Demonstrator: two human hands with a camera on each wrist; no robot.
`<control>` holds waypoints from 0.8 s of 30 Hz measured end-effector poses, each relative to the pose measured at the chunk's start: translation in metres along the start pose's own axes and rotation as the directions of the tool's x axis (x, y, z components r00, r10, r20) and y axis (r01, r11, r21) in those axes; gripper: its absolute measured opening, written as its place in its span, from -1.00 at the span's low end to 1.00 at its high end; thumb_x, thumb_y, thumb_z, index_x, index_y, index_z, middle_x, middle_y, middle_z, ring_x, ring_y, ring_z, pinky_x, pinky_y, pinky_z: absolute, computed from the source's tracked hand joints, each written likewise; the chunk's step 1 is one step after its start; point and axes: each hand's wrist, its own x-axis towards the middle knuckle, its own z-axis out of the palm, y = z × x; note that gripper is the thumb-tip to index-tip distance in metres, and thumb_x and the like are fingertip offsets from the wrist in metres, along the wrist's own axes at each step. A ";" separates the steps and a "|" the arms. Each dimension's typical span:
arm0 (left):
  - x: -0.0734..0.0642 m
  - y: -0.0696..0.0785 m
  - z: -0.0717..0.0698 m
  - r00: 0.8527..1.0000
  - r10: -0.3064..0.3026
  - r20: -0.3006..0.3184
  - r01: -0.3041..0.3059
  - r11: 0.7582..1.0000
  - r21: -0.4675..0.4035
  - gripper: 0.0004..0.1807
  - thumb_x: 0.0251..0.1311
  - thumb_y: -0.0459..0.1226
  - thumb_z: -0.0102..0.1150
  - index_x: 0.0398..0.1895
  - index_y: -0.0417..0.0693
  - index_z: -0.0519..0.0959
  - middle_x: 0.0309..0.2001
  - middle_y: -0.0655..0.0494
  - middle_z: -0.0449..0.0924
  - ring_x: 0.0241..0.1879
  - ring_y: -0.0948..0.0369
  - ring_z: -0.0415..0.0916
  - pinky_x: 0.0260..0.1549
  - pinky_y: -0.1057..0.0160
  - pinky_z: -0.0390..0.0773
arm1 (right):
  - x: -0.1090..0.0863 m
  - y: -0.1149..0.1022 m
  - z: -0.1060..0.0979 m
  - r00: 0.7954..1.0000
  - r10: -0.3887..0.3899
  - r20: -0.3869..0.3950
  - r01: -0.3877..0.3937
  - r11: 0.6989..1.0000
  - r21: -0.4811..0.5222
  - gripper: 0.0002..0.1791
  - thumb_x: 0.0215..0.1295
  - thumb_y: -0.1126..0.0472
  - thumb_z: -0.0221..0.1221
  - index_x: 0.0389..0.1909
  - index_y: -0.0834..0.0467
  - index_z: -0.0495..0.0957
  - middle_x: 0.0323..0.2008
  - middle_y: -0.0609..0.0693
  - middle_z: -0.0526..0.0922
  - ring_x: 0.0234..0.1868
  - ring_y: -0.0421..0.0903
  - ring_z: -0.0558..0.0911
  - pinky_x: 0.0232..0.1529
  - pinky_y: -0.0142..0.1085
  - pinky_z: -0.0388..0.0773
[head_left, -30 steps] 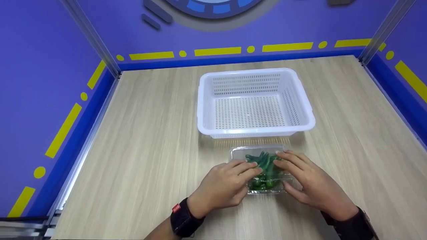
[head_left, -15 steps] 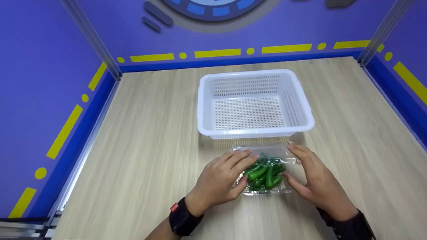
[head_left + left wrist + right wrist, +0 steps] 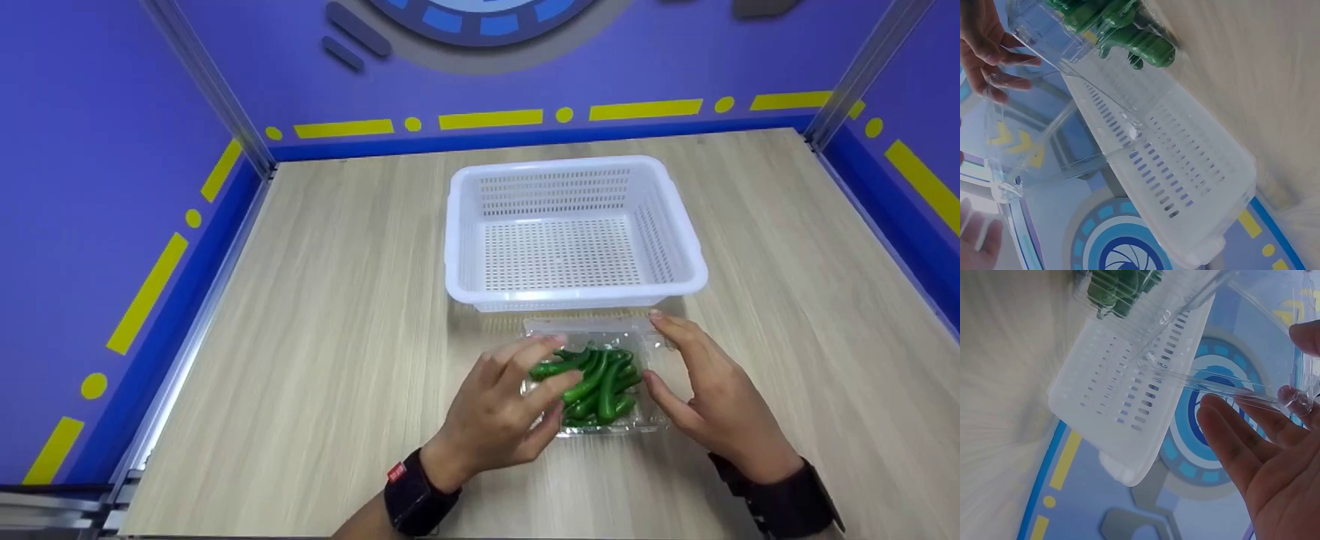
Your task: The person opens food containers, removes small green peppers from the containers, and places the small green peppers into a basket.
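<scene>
Just under the loosely bent, empty fingers of the left hand (image 3: 495, 412), green peppers (image 3: 607, 394) lie in a clear box (image 3: 630, 430) on the tabletop (image 3: 337, 300), its lid (image 3: 1055, 129) raised. The right hand (image 3: 720, 401) spreads its fingers beside the lid; whether they touch, I can't tell. A white basket (image 3: 576, 295) stands just beyond both.

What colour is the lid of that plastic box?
None, really: the lid is clear, see-through plastic. The left wrist view shows it best.
</scene>
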 end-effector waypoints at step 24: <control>-0.017 0.027 0.027 0.871 0.085 0.484 -0.052 0.995 -0.082 -0.79 0.26 -0.10 0.27 -0.05 0.22 0.62 -0.22 0.33 0.60 -0.32 0.32 0.58 -0.43 0.34 0.59 | 0.029 0.011 0.010 0.971 0.231 0.061 -0.233 0.972 0.038 0.14 0.18 0.34 0.41 0.63 0.13 -0.12 0.37 0.24 0.46 0.14 0.18 0.66 -0.06 0.00 0.69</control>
